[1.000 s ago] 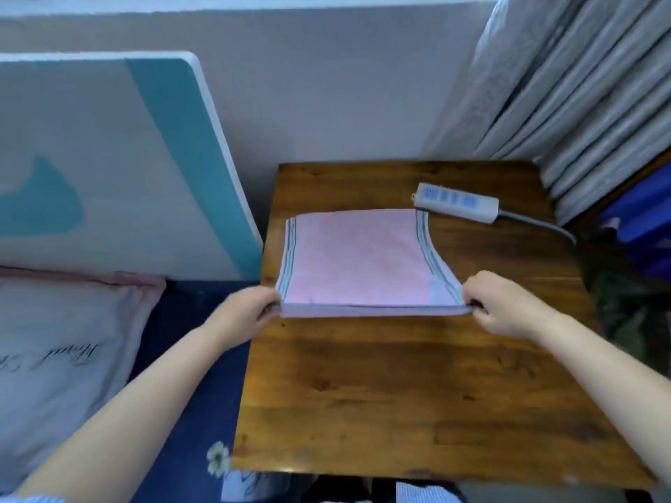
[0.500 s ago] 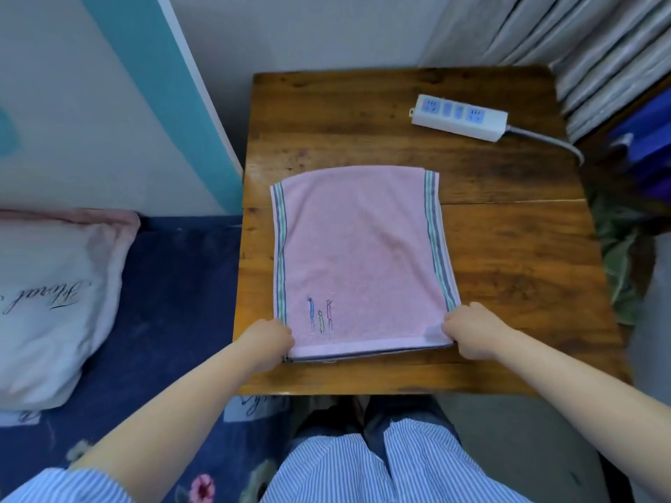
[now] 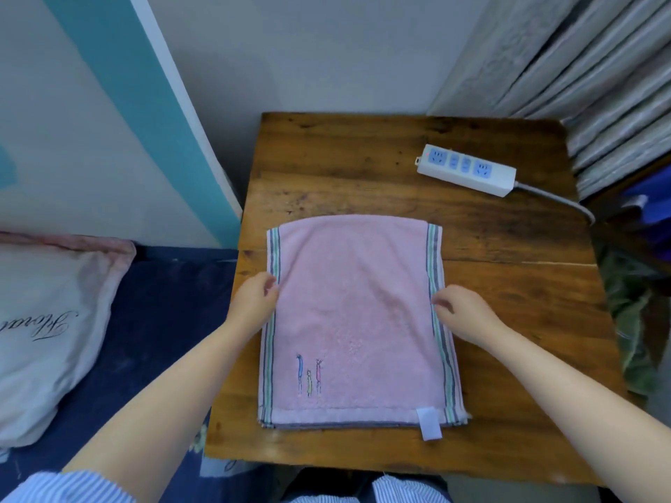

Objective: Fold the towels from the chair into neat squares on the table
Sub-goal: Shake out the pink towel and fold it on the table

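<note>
Both hands now sit halfway up the towel's sides, whereas half a second ago they were at its near corners by the front edge of the tabletop. The left hand has its fingers curled at the left striped border, touching it; whether it actually pinches the cloth I cannot tell. The right hand curls its fingers the same way at the right striped border, and its grip cannot be read either. The near corners lie flat and unheld, and a white label at the near right corner, not seen before, sticks out past the front hem.

The towel is pink, folded double, with layered edges showing along the near hem. Green, grey and white stripes run down both sides, and three small embroidered figures sit near its front left corner. It lies flat on the left half of the table, its near hem close to the front edge.

Both forearms reach forward from the bottom of the view, converging on the towel. A white power strip rests toward the far right corner of the tabletop, well apart from the towel.
</note>
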